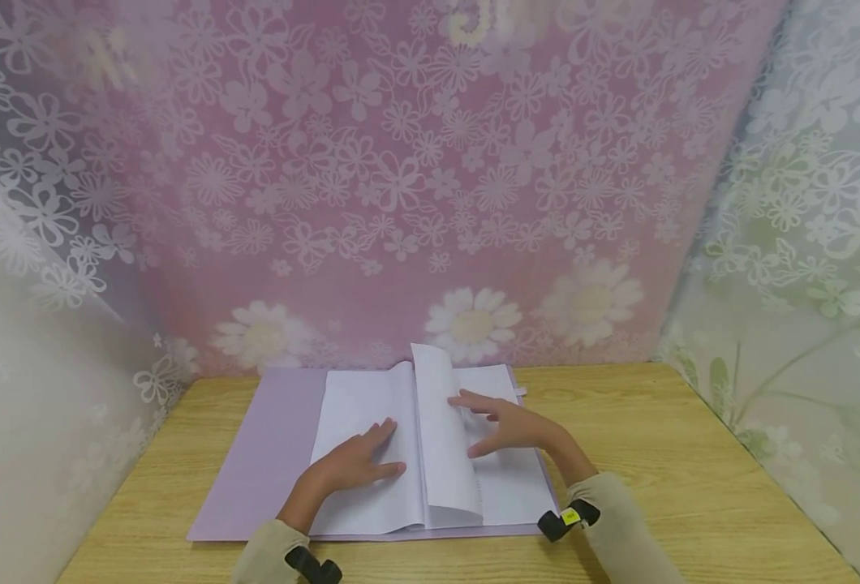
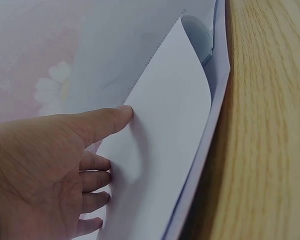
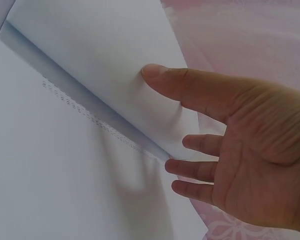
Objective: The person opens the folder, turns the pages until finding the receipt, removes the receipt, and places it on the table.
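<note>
A book or folder of white pages with a lilac cover (image 1: 262,454) lies spread on the table. My left hand (image 1: 353,461) is over the left white page (image 1: 346,507), fingers and thumb extended and spread. One white sheet (image 1: 445,454) stands up curved near the middle. My right hand (image 1: 510,426) is at the right side of that sheet, thumb and fingers stretched out and apart. In the right wrist view the thumb of the right hand (image 3: 260,150) meets the sheet (image 3: 110,55). A dotted row of small marks runs on the page beneath.
The wooden table (image 1: 656,454) extends on both sides of the cover. A pink flowered sheet (image 1: 430,203) hangs behind it, with pale flowered panels at left and right. A small light tab (image 1: 521,391) sticks out at the right edge. Both wrists wear dark straps.
</note>
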A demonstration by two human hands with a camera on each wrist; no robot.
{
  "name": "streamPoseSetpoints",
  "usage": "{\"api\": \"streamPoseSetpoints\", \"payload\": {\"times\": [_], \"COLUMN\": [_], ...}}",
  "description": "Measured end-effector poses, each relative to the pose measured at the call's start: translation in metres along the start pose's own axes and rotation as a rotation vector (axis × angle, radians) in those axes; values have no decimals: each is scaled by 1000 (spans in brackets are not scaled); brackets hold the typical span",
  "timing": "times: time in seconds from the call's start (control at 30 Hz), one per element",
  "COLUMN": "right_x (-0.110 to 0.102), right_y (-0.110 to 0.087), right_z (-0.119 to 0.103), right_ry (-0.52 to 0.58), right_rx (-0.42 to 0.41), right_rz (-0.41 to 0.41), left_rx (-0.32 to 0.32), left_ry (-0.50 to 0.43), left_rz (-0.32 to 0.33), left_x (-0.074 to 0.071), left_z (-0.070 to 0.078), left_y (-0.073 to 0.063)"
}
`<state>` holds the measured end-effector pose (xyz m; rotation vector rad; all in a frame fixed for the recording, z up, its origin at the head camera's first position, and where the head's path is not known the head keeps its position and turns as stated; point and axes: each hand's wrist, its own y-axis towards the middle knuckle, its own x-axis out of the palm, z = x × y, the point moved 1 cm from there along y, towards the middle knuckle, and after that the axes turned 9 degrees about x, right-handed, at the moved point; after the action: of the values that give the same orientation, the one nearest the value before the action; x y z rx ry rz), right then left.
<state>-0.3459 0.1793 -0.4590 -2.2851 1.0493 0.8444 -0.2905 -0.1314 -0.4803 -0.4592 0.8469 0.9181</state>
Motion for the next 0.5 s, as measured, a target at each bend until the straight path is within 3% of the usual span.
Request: {"api": "streamPoseSetpoints", "payload": {"times": [0.37,0.5], "right_x": [4,6], "right_y": [0,1], "right_z": [0,-2], "right_ry": [-73,-84], "right_rx": [29,31], "right_rz": [23,23], "left_rx": [-25,9], "left_ry": [16,21], "left_rz": [22,71], "left_x": [-2,-5], "left_z": [1,2], "left_y": [0,1]}}
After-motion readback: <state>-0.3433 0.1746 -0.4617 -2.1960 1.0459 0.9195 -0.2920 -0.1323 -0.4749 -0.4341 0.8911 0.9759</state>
